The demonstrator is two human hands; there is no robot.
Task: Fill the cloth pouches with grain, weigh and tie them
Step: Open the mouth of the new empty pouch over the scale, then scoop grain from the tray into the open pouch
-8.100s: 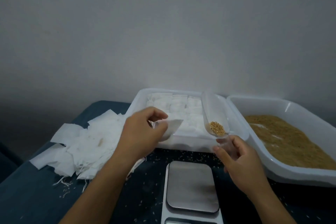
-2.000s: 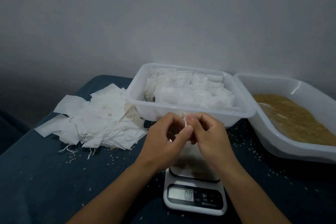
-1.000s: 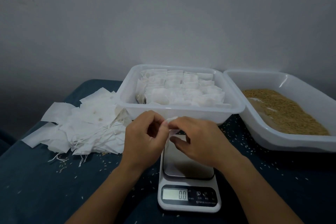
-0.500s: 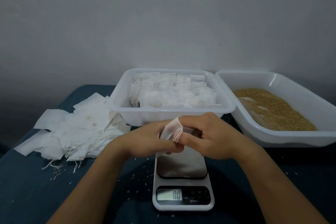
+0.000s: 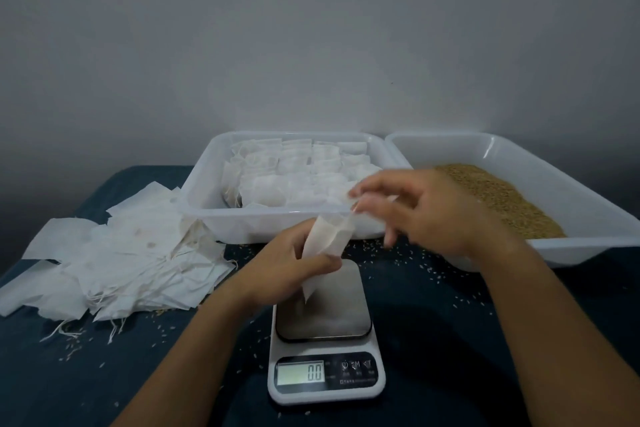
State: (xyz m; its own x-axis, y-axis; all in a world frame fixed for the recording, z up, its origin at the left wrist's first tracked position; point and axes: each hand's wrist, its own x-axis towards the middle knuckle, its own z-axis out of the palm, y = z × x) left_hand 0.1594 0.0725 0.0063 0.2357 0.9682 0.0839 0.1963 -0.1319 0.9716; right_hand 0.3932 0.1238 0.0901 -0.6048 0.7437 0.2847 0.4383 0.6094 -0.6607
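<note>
At the right of the frame sits the grain tray (image 5: pixel 554 180), and at upper centre the tray of filled pouches (image 5: pixel 207 218); below them the scale (image 5: pixel 325 350) reads zero. Our left hand (image 5: pixel 280 270) grips the pouch (image 5: pixel 327 243) mid-frame above the scale plate. Its long axis runs steeply, mouth toward the upper right. Our right hand (image 5: pixel 426 208) pinches what looks like the drawstring at the mouth. We should hold the body firmly and draw the string evenly, mouth kept up.
</note>
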